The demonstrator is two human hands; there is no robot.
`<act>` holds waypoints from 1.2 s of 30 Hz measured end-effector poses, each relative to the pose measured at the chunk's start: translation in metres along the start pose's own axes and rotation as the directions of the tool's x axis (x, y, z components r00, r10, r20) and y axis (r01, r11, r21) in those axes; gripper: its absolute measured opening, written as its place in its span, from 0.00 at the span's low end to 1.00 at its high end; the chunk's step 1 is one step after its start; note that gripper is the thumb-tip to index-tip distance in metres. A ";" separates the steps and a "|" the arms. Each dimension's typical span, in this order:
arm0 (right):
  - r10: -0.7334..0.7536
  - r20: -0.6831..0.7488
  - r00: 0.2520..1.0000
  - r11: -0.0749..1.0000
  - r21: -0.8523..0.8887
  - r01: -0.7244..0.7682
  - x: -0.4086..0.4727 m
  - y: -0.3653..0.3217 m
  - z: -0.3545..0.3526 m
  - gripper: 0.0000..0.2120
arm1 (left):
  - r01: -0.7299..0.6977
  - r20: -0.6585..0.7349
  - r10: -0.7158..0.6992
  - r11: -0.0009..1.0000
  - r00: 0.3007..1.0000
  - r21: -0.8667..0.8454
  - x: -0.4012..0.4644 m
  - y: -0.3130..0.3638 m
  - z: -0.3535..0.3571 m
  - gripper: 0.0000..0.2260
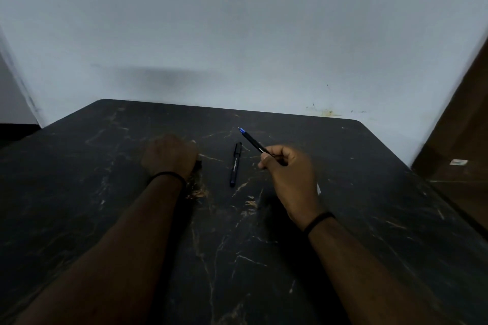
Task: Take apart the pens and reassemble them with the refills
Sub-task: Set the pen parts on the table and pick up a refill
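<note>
My right hand [287, 174] grips an uncapped black pen [254, 143] by its rear end; the blue tip points up and to the left, above the table. A second black pen [235, 165] with its cap on lies flat on the dark marble-pattern table [237, 245], between my two hands. My left hand [170, 154] rests on the table as a closed fist; a small dark piece shows at its lower right edge, too blurred to name.
A pale wall stands right behind the table's far edge. A brown wooden door or cabinet [464, 140] stands at the right. A small white object [318, 188] peeks out beside my right hand.
</note>
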State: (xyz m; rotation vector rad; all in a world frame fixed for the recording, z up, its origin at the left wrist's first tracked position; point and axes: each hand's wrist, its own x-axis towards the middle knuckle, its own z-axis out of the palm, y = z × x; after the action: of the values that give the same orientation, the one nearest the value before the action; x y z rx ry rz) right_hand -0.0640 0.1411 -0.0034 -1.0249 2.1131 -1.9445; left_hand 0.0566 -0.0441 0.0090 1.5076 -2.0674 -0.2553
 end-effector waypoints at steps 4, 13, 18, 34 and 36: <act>-0.009 0.000 1.000 1.000 -0.025 0.009 0.001 0.002 0.001 0.08 | -0.076 0.146 0.051 0.982 0.988 0.173 -0.001 -0.001 -0.004 0.21; -0.020 0.020 1.000 0.998 -0.065 0.021 0.001 0.004 0.002 0.09 | -0.125 0.292 0.089 0.987 0.952 0.105 0.000 -0.002 -0.001 0.15; -0.008 0.043 0.999 0.996 -0.085 0.012 -0.001 0.002 0.001 0.09 | -0.132 0.043 0.136 0.988 0.990 -0.085 -0.003 0.005 0.003 0.14; 0.029 0.080 0.996 0.994 -0.109 -0.020 -0.005 -0.005 -0.002 0.05 | 0.156 0.292 0.239 0.463 0.926 -0.872 -0.008 0.020 0.014 0.07; 0.030 0.080 0.996 0.993 -0.117 -0.021 -0.005 -0.005 -0.003 0.05 | 0.156 0.301 0.250 0.470 0.920 -0.869 -0.008 0.020 0.015 0.06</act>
State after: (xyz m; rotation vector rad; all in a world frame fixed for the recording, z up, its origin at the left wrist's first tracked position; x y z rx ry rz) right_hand -0.0591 0.1462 -0.0002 -1.0719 2.2052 -1.7556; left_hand 0.0343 -0.0325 0.0036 0.7280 -1.7063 -1.4834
